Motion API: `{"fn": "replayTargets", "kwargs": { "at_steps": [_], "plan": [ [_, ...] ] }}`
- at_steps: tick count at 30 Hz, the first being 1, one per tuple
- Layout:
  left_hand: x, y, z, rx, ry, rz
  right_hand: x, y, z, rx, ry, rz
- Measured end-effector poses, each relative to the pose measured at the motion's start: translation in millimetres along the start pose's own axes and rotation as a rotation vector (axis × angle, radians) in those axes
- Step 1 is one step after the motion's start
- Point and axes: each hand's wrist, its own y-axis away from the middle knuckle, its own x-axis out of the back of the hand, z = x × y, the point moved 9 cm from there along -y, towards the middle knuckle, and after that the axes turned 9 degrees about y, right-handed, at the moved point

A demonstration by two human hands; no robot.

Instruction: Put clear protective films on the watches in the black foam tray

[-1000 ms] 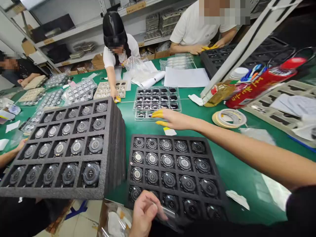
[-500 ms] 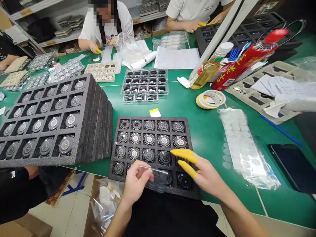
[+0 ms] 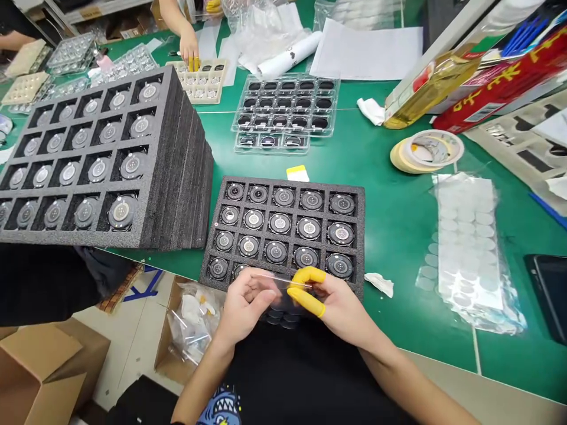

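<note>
My left hand [image 3: 248, 304] pinches a clear plastic sheet [image 3: 283, 317] bearing rows of round film pieces, held in front of my dark shirt. Yellow finger cots cover the thumb and index finger of my right hand [image 3: 334, 304], which are closed on the sheet's upper right edge. Whether a single round piece is between those fingertips is too small to tell. Beneath and beyond both hands lies a black foam tray [image 3: 359, 236] with round watch bodies, backs up, in its compartments. My hands hide part of its front row.
Left stands a tall stack of foam trays [image 3: 177, 171] with more watch bodies. Behind are clear blister trays [image 3: 286, 106] and a co-worker's hand [image 3: 189, 47] at a beige tray [image 3: 212, 94]. Tape rolls [image 3: 427, 150], bagged round stickers [image 3: 469, 236], a phone [image 3: 549, 289] and crumpled tissue [image 3: 380, 284] lie right.
My right hand has moved from over the foam tray's right side to the clear sheet and closed on its edge. My left hand keeps holding the sheet. The camera view has shifted.
</note>
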Motion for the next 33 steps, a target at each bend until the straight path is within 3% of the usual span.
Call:
{"fn": "replayTargets", "kwargs": {
  "at_steps": [8,13,18,33],
  "plan": [
    [-0.8,15,17,0.05,-0.008,0.08,-3,2,-10,0.016,-0.027,-0.037],
    [5.5,23,29,-0.029,-0.122,0.107,11,-3,-37,0.188,0.12,0.063],
    [6.6,23,35,-0.09,-0.19,0.074,14,-12,-58,0.308,0.204,0.012],
    [3.4,18,38,-0.112,-0.283,0.005,17,-15,-59,0.322,0.172,-0.032]
  ]
}}
